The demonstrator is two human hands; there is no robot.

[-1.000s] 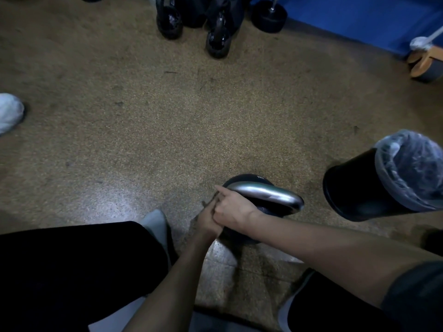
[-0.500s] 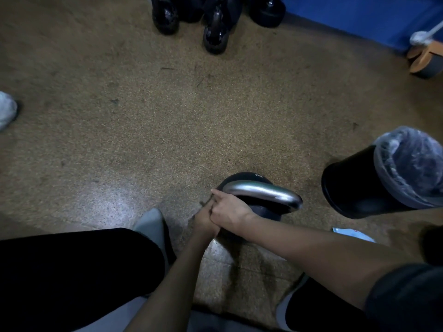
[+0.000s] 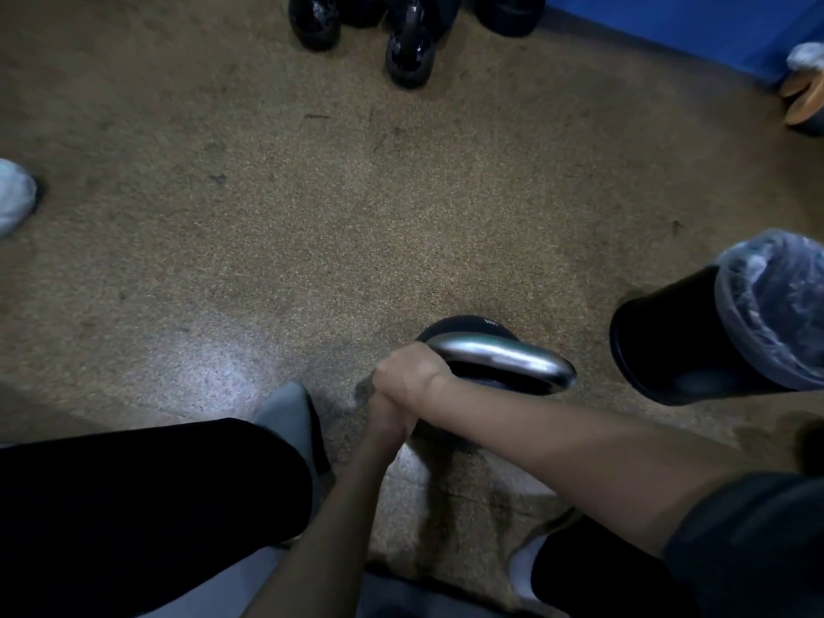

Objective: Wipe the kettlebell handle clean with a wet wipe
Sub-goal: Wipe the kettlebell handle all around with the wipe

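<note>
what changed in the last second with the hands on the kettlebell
The right hand has curled its forefinger, earlier straight, and now wraps the left end of the handle. The left hand stays tucked beneath it. Kettlebell and bin have not moved.

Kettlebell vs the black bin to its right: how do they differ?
The kettlebell carries a shiny silver handle; the bin has a clear plastic liner folded over its rim. The right hand grips the kettlebell at one end of the handle; nothing touches the bin. Both have black bodies and sit on the speckled floor.
</note>
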